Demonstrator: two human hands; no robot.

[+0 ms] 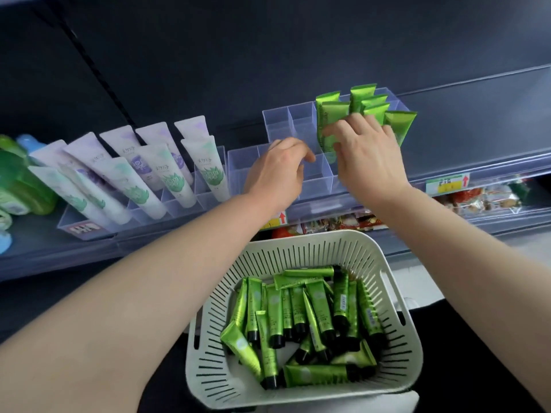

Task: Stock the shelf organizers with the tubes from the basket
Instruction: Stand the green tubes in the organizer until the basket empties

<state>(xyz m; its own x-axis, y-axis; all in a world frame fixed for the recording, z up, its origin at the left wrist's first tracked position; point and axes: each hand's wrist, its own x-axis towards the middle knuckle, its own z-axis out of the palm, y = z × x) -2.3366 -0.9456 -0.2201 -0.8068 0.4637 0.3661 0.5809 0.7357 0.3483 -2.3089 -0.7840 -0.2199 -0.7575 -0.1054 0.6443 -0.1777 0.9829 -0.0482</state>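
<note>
Right hand (366, 150): grips green plastic tube (323, 120), half inside clear acrylic organizer (277, 123); left hand (280, 168): curled at organizer, grasp unclear. Advice: seat tube upright, cap down. Spare tubes (316, 302): white slotted basket (298, 248)

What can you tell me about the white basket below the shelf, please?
The basket is off-white and plastic-looking, with rounded corners, a smooth rim and walls cut by narrow vertical slots, plus handle openings at the sides. It stands upright below the shelf edge, partly filled with jumbled green tubes with black caps. Neither the left hand nor the right hand touches it; its support is mostly hidden.
</note>
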